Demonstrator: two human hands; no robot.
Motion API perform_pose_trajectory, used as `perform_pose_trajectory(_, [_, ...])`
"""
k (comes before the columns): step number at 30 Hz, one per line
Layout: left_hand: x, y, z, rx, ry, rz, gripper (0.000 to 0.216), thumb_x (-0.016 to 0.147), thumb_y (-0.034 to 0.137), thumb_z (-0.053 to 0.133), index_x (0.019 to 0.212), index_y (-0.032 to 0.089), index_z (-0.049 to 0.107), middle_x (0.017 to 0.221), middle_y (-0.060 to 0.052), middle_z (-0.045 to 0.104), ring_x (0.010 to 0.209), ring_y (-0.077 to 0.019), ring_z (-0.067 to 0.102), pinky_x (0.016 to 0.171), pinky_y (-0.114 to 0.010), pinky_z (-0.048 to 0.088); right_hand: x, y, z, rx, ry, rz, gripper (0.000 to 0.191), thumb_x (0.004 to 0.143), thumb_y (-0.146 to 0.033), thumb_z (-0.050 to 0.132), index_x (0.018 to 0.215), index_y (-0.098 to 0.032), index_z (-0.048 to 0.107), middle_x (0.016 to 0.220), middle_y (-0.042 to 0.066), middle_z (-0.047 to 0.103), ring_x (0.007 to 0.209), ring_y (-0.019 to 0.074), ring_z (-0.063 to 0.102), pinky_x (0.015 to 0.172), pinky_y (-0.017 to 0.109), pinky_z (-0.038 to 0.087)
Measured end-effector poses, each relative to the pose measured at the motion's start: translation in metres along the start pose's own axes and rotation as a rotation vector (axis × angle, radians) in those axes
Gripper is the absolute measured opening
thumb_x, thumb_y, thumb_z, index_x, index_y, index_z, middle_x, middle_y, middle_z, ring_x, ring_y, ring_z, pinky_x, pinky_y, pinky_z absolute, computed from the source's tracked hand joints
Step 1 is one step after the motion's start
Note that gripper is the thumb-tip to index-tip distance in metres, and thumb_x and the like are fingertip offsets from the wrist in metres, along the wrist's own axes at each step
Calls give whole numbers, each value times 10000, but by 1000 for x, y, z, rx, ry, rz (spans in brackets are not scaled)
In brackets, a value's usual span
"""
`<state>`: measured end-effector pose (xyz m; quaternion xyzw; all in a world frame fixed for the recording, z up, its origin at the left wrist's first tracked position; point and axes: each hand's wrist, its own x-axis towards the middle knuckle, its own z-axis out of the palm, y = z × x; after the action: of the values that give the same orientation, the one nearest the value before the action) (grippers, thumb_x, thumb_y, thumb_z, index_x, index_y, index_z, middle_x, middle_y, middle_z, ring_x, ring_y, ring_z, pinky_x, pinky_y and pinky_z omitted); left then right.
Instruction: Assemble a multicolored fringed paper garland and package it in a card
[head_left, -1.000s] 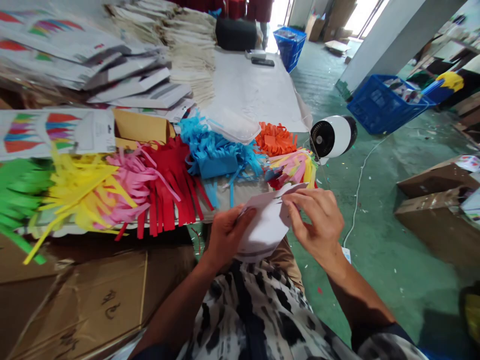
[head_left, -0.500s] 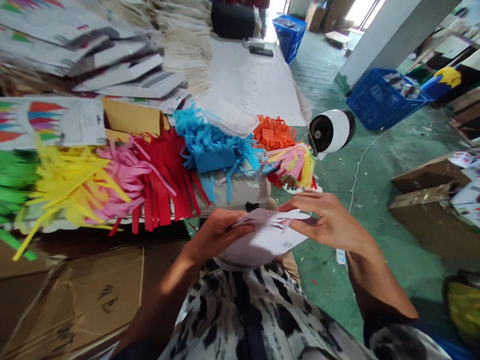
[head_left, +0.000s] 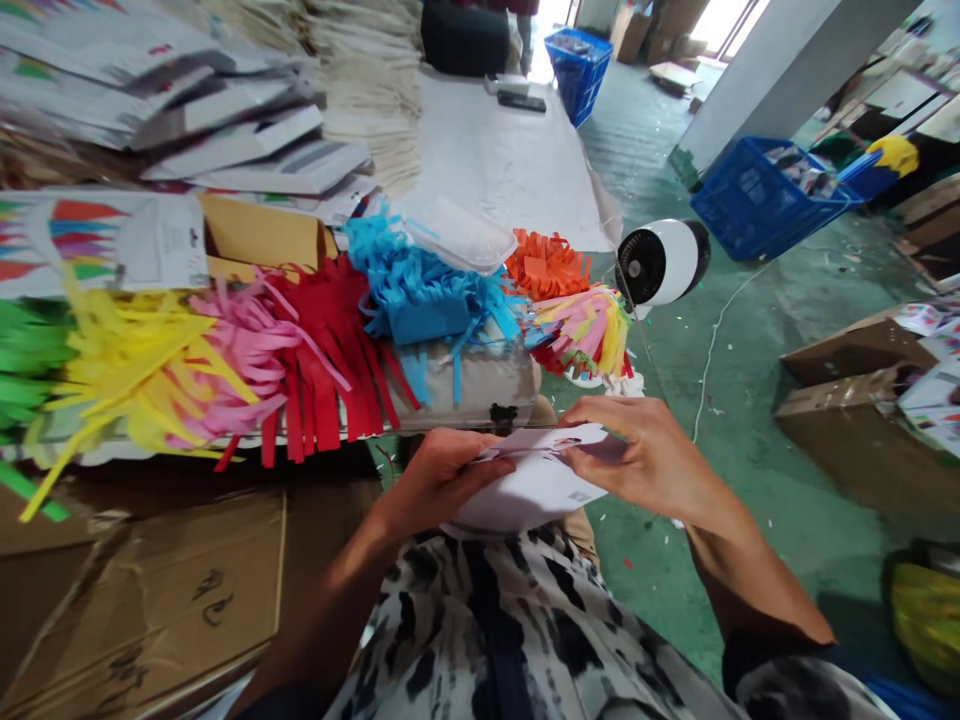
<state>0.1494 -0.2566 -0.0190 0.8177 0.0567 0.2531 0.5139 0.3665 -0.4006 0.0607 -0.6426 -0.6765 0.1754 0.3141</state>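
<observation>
A white card piece (head_left: 529,480) with a rounded lower edge is held over my lap, between both hands. My left hand (head_left: 439,475) grips its left side with fingers curled over the top edge. My right hand (head_left: 641,455) pinches the upper right flap, which lies folded low over the card. Just beyond, at the table edge, lie bunches of fringed paper: yellow (head_left: 127,365), pink (head_left: 240,350), red (head_left: 322,350), blue (head_left: 424,295), orange (head_left: 547,265) and a mixed-colour bundle (head_left: 589,330).
Stacks of printed cards (head_left: 225,130) and a clear plastic lid (head_left: 457,235) lie on the table. A small white fan (head_left: 664,262) stands at its right edge. Cardboard boxes (head_left: 172,590) sit at lower left and right (head_left: 847,400); blue crates (head_left: 765,195) stand on the green floor.
The card dropped from a raised tilt to nearly flat over my lap. My right hand pressed the upper flap down toward my left hand, and the flap now lies closed.
</observation>
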Motion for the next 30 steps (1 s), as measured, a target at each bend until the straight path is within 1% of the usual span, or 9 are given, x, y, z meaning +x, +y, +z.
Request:
perform_pose_trajectory(2, [-1,1,1,7,3,38,227,1024,258,626,1008,135,816,815,-50,793,682,-153,722,668,-208,549,0,1,0,-2,-26,2,106,924,-178,702,1020,-206,736,885,1,768,723,118,681,648,219,483])
perform_pose_trajectory(5, [-4,7,3,21,18,132,261,1028,183,598,1206,151,786,1051,-114,833,934,-213,804,862,-264,623,-1,-3,-1,-31,-32,-70,110,953,-168,662,1000,-219,748,903,7,779,778,134,710,683,241,518])
perform_pose_trajectory(9, [-12,27,3,98,12,323,386,1055,171,551,1426,147,653,1291,-162,773,1218,-231,746,1052,-349,617,-16,-20,-7,-192,98,-267,135,1013,-178,592,994,-209,722,902,37,783,805,165,720,771,334,552])
perform_pose_trajectory(12, [-18,45,4,242,-23,429,406,1053,122,540,1452,100,612,1343,-161,749,1310,-219,695,1151,-366,571,-32,-29,-12,-244,88,-391,175,1047,-201,550,1061,-169,721,913,67,789,822,186,726,802,386,554])
perform_pose_trajectory(16, [-23,57,10,369,-47,534,337,1054,138,537,1360,71,663,1333,-143,756,1367,-234,652,1169,-373,568,-48,-30,-17,-252,89,-414,175,1044,-210,568,1102,-195,733,882,44,786,823,190,725,832,409,575])
perform_pose_trajectory(21, [-25,61,15,479,-14,577,274,1037,170,590,1264,86,719,1324,-128,763,1384,-275,636,1156,-402,584,-55,-35,-22,-289,61,-380,229,1047,-159,554,1139,-242,746,942,18,802,901,179,750,938,405,612])
perform_pose_trajectory(24, [-25,62,16,450,-12,578,293,1024,163,610,1283,68,710,1311,-146,766,1372,-279,646,1151,-401,590,-55,-37,-21,-247,87,-385,245,1055,-169,535,1156,-248,744,938,18,802,894,183,746,922,409,632])
perform_pose_trajectory(27, [-25,62,16,430,-15,559,316,1042,168,564,1307,61,699,1318,-149,762,1377,-269,643,1158,-398,583,-56,-34,-16,-215,102,-405,243,1056,-169,529,1160,-225,741,926,29,794,877,186,735,911,411,638])
perform_pose_trajectory(30, [-24,61,16,425,-27,563,343,1049,159,523,1331,62,692,1320,-148,762,1389,-257,634,1166,-378,571,-57,-30,-10,-230,142,-406,235,1016,-169,627,1213,-219,743,896,35,766,831,183,719,799,360,627])
